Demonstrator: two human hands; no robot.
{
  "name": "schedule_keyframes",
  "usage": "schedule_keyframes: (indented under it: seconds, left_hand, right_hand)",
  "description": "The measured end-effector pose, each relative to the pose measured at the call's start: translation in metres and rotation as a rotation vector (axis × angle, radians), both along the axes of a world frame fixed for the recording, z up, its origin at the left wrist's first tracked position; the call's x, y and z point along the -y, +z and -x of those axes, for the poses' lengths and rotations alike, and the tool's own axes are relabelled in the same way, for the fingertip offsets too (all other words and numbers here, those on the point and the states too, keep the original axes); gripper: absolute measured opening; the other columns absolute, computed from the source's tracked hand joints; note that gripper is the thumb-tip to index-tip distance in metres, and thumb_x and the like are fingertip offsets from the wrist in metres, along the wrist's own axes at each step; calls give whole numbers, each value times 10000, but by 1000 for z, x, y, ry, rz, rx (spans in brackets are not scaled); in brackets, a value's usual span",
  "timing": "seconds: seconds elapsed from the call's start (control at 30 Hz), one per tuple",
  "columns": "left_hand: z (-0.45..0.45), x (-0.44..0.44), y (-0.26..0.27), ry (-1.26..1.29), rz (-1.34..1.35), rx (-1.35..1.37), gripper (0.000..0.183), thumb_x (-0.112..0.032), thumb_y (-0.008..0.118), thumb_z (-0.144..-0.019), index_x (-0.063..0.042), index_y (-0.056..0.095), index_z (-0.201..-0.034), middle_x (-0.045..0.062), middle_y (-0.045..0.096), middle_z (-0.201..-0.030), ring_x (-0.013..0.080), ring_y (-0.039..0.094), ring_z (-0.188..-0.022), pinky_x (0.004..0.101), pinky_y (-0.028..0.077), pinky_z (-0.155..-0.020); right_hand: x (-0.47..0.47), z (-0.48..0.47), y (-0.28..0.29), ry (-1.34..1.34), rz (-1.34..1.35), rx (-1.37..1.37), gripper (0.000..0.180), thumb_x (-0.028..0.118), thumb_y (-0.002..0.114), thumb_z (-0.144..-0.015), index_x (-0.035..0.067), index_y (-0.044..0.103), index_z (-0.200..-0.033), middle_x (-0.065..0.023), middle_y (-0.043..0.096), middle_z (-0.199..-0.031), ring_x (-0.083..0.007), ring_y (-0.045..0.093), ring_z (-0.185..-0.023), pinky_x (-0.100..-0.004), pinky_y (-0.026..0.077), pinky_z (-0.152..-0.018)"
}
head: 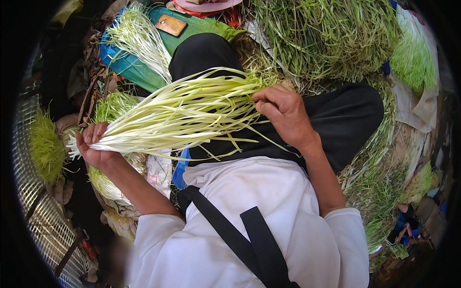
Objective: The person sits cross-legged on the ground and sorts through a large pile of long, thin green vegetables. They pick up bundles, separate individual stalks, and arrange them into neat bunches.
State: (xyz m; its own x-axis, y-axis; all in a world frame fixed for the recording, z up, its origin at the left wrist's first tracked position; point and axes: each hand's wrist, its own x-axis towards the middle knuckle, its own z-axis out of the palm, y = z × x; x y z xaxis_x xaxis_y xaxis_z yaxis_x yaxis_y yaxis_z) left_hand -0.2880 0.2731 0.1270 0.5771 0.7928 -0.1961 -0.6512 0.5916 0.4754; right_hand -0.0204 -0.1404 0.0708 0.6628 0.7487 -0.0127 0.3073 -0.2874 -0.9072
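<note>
A loose bundle of yellow-green leafy stalks, resembling blanched chives, [180, 115] stretches across my lap. My left hand [94, 144] is closed around its white stem ends, whose tips stick out past the fist. At the bundle's leafy right end is my right hand [284, 111], its thumb and bent index finger pinching leaf tips. Several leaves hang loose below the bundle, over my black trousers. Beyond my left hand, another bunch of pale stalks [144, 43] lies on green and blue sheeting [158, 79].
A flat rectangular object, perhaps a phone, [171, 25] rests on the green sheeting. A large heap of green stalks [324, 36] lies ahead at right, with a pale-stemmed bunch [414, 54] beyond. More bunches [47, 147] and metal mesh [54, 230] are at left. Part of a person [408, 219] shows at lower right.
</note>
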Motion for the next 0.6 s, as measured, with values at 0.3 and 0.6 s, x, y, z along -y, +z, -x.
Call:
schedule_keyframes:
  seconds: [0.3,0.6]
  left_hand:
    - [-7,2,-5,51,-31,-118,358,-257,670,-989,-127,489,-707,-15,483,-626,125,432,-568,322,378,-687]
    - [-12,3,-8,-35,43,-23,394,-280,659,-1001,-129,488,-680,-12,471,-611,128,437,-568,329,380,-692]
  right_hand:
    - [-36,22,-8,-64,75,246,230,91,732,-888,77,733,-1118,-142,685,-984,-351,710,-822,-425,568,-721]
    - [-37,19,-23,-72,127,497,118,57,714,-879,108,675,-978,-123,651,-893,-373,689,-779,-462,554,-663]
